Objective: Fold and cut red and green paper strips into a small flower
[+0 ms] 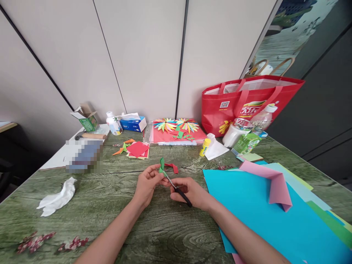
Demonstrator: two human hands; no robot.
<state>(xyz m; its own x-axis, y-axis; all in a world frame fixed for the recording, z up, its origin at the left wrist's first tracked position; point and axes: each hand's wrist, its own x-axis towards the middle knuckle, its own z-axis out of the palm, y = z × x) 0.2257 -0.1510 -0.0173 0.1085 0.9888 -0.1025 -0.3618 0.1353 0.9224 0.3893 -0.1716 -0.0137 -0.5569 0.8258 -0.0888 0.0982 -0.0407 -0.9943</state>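
left hand (147, 183) pinches green paper (162, 165), right hand (191, 191) grips scissors (176, 187) at it; small snips near the pinch should cut cleanest.

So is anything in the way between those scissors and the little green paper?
Nothing visible. The left hand pinches the green paper, the right hand holds the scissors, and the blade tips reach the paper directly. A red scrap lies on the table just behind them, not between.
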